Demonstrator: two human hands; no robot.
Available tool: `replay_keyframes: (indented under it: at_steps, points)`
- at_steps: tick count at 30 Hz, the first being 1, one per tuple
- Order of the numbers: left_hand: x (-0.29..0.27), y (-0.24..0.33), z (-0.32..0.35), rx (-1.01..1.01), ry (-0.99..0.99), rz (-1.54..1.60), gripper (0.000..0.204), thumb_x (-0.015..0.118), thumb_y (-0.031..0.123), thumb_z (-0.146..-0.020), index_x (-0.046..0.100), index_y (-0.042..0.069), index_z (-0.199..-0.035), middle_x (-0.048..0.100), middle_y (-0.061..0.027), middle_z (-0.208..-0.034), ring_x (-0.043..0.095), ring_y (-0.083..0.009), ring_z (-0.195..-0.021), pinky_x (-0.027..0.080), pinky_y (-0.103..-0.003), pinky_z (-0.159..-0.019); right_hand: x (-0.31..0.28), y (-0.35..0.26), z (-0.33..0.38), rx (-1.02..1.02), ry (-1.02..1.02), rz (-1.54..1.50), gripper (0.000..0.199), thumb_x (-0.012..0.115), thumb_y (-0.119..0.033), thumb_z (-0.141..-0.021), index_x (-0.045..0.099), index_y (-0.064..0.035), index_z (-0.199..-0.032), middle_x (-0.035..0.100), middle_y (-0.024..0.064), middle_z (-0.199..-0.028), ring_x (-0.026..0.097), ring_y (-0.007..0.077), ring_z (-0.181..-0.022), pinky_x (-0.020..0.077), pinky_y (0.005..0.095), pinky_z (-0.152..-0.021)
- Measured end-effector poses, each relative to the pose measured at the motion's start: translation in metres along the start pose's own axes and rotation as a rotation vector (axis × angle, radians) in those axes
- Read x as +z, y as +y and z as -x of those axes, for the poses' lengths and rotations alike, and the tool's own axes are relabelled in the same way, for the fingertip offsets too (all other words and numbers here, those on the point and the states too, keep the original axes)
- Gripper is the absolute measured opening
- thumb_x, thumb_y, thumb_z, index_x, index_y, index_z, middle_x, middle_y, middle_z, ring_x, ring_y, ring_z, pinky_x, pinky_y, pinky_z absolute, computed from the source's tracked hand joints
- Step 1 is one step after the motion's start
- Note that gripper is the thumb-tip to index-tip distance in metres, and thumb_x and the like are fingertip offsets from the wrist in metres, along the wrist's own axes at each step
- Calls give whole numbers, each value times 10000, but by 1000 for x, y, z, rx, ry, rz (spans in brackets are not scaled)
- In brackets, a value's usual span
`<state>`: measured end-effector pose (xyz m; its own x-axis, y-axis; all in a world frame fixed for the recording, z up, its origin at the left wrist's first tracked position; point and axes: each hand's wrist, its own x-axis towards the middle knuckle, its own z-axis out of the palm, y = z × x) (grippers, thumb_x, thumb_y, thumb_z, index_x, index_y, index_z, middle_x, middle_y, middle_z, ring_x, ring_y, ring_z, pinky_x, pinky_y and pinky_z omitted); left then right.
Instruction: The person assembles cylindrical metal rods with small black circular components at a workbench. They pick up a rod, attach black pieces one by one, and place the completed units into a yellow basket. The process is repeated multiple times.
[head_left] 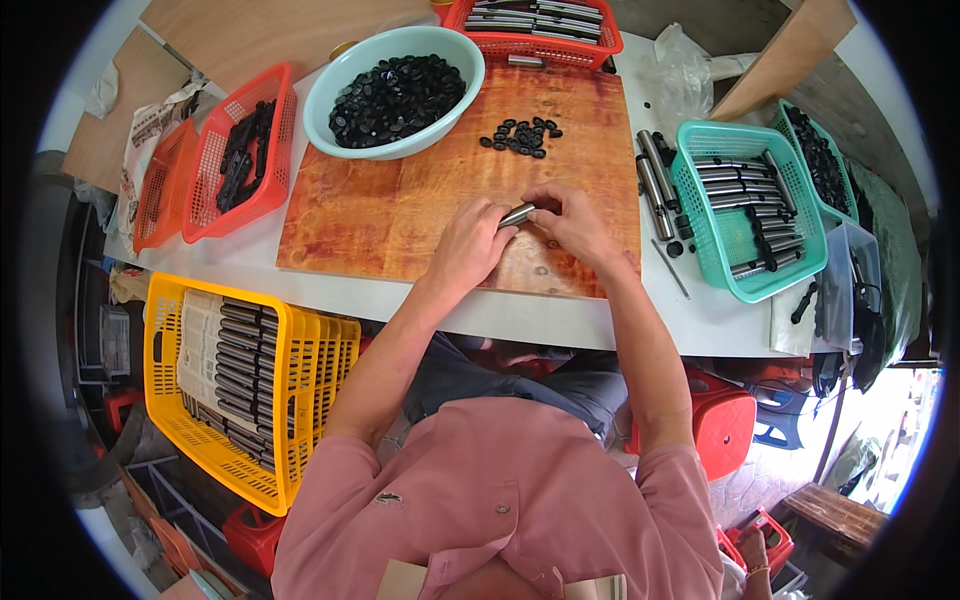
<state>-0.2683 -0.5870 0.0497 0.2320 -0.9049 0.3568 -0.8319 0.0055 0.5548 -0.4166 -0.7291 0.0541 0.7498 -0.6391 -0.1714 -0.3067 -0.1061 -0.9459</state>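
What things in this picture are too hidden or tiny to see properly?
Head view:
- Short grey metal tube: mostly covered by the left hand and right hand.
- Small black ring-shaped parts in the pale green round bowl: too small for detail.
- Red plastic basket of metal rods: cut off by the top edge.

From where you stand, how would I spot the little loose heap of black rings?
Find the reddish wooden board on the white table. Toward its far edge, right of the pale green bowl, lies the small heap of black rings. Unlike the bowl's rings, these lie loose on bare wood.
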Motion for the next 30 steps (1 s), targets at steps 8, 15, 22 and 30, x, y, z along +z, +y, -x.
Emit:
replay_keyframes:
  at_steps: [8, 15, 22, 30]
  points:
    - [-11, 9, -11, -107, -139, -63, 210, 730, 169, -885, 705, 13, -1023, 627, -170, -957, 629, -395, -926, 508, -470, -795, 25, -28, -50, -47, 212, 603, 357, 640, -366, -906, 757, -40, -993, 735, 208, -918, 711, 388, -858, 554, 498, -765]
    - [-6, 1, -14, -95, -91, 34, 194, 744, 182, -870, 697, 25, -976, 633, -175, -991, 624, -407, -939, 500, -473, -796, 54, -7, -79, -182, 356, 719, 318, 582, -283, -904, 728, -3, -863, 722, 249, -898, 732, 401, -841, 583, 508, -694]
    - [-6, 8, -18, -148, -121, 46, 190, 747, 121, -857, 663, -17, -956, 582, -189, -951, 583, -420, -913, 475, -467, -780, 56, 1, -74, -312, 488, 713, 213, 637, -231, -903, 678, -28, -855, 696, 187, -866, 706, 363, -783, 566, 472, -681]
    - [-3, 14, -13, -129, -92, 102, 182, 740, 48, -840, 633, -41, -957, 575, -188, -966, 579, -417, -915, 474, -454, -794, 58, 5, -68, -384, 568, 674, 144, 678, -189, -852, 653, -47, -856, 660, 133, -800, 667, 315, -797, 495, 443, -729]
